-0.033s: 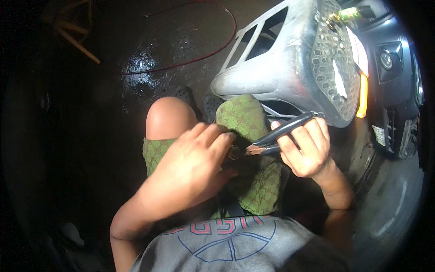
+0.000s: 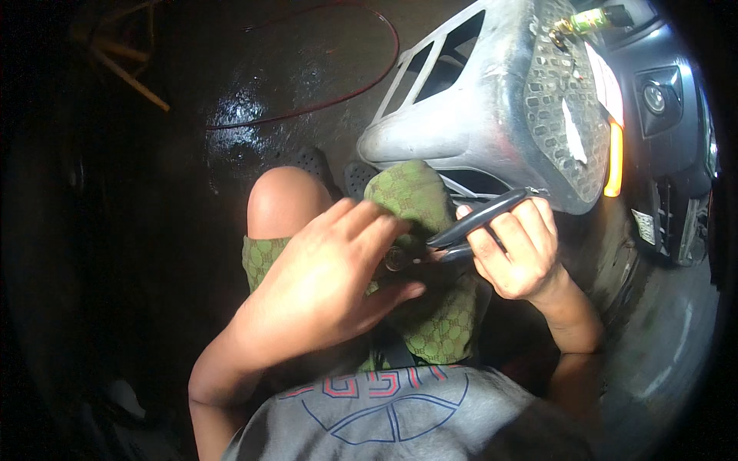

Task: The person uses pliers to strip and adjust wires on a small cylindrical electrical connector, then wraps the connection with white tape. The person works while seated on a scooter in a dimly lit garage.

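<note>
My right hand [image 2: 516,250] is closed around the black-handled pliers [image 2: 484,218], whose handles stand apart. The pliers' jaws point left, over my lap. By the jaws is a small, dark round part [image 2: 395,259], apparently cylindrical; whether the jaws grip it is too dim to tell. My left hand [image 2: 332,265] is beside this part, its back facing up. Its thumb stretches out below the part and its slightly blurred fingers arch above, with a gap between. Behind the left palm, the rest of the part is hidden.
A grey plastic stool [image 2: 453,115] lies tipped by my knees. A small green-labelled bottle [image 2: 588,21], a white paper scrap [image 2: 574,132] and an orange-handled tool [image 2: 614,161] are on its right side. A dark vehicle bumper [image 2: 661,100] stands farther right. A red hose [image 2: 384,77] curves across the wet floor.
My left thumb has spread away from the fingers, and the fingers have shifted slightly up and right. The pliers have tilted a little; my right hand has barely moved.
</note>
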Tool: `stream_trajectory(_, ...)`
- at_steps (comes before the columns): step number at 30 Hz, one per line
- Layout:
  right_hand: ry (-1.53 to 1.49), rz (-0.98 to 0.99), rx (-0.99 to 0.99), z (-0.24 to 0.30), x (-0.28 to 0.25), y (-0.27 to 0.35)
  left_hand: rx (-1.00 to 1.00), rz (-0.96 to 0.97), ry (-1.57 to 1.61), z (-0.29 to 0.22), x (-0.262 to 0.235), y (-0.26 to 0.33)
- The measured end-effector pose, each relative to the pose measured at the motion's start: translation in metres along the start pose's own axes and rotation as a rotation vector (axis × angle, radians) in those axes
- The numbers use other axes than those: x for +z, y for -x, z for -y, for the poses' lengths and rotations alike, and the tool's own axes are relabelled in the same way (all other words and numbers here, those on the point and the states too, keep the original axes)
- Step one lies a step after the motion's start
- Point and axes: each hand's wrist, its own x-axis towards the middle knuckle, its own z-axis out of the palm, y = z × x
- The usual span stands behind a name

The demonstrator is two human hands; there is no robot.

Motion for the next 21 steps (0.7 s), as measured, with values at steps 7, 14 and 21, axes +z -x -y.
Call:
stream_trajectory(7, -0.145, -0.088, -0.054, -0.007, 0.001, 0.006, 0.22, -0.106, 0.35, -0.007, 0.031, -0.088)
stream_trajectory(14, -0.096, -0.104, -0.058, -0.007, 0.0, 0.01, 0.412, -0.181, 0.397, -0.01, 0.033, -0.098)
stream_trajectory(21, -0.08, -0.142, -0.1, -0.007, -0.005, 0.005, 0.429, -0.258, 0.444, -0.016, 0.03, -0.089)
